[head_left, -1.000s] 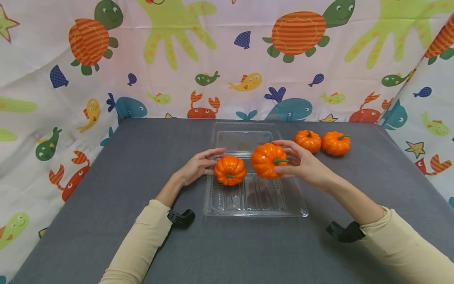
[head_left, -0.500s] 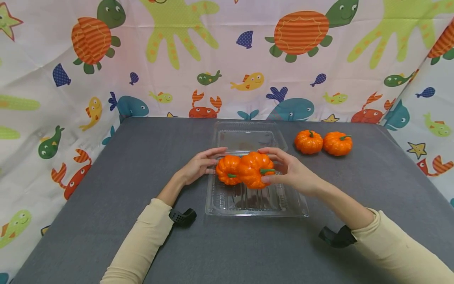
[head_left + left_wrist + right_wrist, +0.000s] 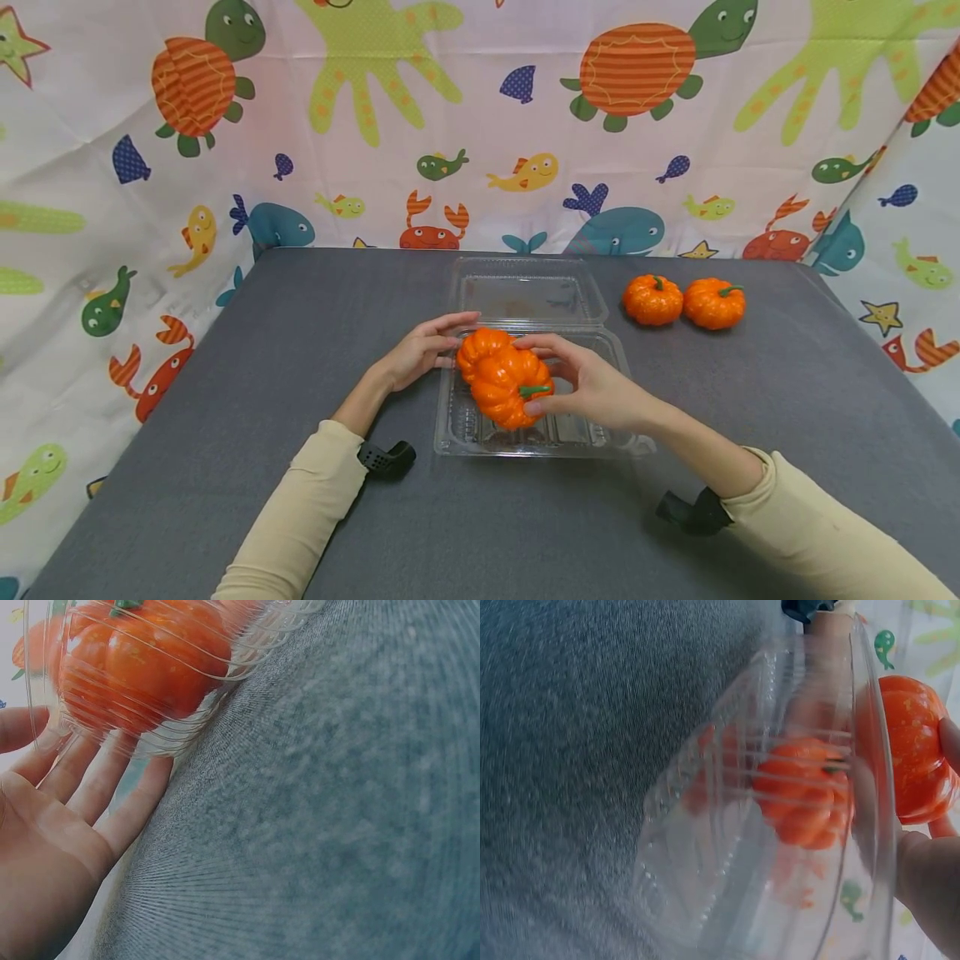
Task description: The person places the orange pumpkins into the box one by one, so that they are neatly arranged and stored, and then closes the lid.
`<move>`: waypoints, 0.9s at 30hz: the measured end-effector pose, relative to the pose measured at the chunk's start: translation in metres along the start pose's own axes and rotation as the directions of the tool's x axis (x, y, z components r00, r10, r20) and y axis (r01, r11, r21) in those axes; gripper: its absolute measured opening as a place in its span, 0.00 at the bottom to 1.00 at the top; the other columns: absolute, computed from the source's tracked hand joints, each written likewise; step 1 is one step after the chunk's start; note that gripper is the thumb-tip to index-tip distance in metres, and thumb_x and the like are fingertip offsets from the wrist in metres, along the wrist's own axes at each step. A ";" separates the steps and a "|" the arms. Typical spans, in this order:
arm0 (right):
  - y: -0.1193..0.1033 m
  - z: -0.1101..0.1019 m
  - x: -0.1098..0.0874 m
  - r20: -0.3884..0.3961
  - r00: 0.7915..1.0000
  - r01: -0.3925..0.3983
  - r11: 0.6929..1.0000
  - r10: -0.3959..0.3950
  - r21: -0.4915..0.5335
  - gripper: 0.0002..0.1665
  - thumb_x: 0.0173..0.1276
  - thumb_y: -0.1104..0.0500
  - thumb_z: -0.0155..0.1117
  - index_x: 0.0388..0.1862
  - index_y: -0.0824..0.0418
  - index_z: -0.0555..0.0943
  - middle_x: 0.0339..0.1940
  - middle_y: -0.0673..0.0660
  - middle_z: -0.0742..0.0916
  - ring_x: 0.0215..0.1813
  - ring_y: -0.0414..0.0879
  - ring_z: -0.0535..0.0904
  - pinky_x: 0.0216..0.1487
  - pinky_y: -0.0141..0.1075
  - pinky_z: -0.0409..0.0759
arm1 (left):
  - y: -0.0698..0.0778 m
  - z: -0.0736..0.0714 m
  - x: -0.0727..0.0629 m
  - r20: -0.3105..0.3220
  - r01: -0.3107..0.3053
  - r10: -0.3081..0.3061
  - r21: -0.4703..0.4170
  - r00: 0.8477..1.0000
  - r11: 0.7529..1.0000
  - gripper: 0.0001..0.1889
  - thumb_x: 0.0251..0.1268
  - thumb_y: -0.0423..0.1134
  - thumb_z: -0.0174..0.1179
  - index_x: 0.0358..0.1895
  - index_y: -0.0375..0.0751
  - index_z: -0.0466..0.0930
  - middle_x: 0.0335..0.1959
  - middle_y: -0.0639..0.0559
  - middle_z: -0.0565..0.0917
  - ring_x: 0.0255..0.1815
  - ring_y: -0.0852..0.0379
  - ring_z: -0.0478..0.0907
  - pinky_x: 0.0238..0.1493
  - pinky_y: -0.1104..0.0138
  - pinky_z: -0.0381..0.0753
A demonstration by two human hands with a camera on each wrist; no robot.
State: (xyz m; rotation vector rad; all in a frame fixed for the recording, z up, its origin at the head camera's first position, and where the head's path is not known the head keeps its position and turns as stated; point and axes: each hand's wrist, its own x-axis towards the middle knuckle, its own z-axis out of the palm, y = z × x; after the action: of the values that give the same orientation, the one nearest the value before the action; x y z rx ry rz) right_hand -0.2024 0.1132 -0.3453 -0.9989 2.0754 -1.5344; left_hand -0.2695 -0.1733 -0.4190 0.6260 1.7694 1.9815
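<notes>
orange pumpkin [image 3: 501, 392] gripped by your right hand [image 3: 596, 387]; left of it, your left hand [image 3: 416, 354], fingers apart, touches the clear container [image 3: 467, 433].

Head cam's up on the near side looking forward and down, far enough back for the bench [image 3: 487, 533], left hand [image 3: 412, 354], right hand [image 3: 592, 383] and far curtain [image 3: 480, 108]. Both wrist cams are way closer and tipped sideways: left one looks past its palm, right one shoots left through the clear box [image 3: 465, 442]. All three share that box.
</notes>
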 end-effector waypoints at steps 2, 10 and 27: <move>0.000 0.003 0.000 0.000 1.000 -0.008 1.000 0.008 0.002 0.40 0.59 0.65 0.70 0.68 0.59 0.65 0.67 0.56 0.70 0.65 0.53 0.67 0.61 0.50 0.68 | 0.000 0.000 0.000 -0.001 0.001 -0.001 0.002 1.000 1.000 0.28 0.70 0.32 0.41 0.72 0.31 0.54 0.71 0.38 0.60 0.58 0.50 0.70 0.53 0.57 0.74; 0.003 0.013 0.002 0.014 1.000 -0.018 1.000 0.018 -0.024 0.40 0.59 0.63 0.71 0.69 0.58 0.65 0.67 0.57 0.69 0.62 0.55 0.69 0.57 0.47 0.73 | 0.000 0.000 0.000 0.004 0.001 -0.001 0.002 1.000 1.000 0.28 0.70 0.32 0.41 0.72 0.31 0.54 0.72 0.38 0.59 0.59 0.49 0.69 0.54 0.56 0.74; 0.008 0.027 0.005 -0.024 1.000 -0.003 0.999 0.002 -0.045 0.40 0.56 0.65 0.72 0.67 0.61 0.66 0.66 0.61 0.69 0.62 0.61 0.69 0.44 0.38 0.80 | -0.001 -0.001 0.000 0.009 -0.005 0.005 0.000 1.000 1.000 0.28 0.71 0.32 0.42 0.72 0.31 0.53 0.70 0.37 0.60 0.57 0.49 0.70 0.54 0.56 0.74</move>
State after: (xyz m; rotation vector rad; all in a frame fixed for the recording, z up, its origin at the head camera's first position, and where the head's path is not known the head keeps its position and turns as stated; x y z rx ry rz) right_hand -0.1906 0.0930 -0.3607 -0.9979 2.1358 -1.5111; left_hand -0.2700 -0.1734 -0.4203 0.6391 1.7637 1.9788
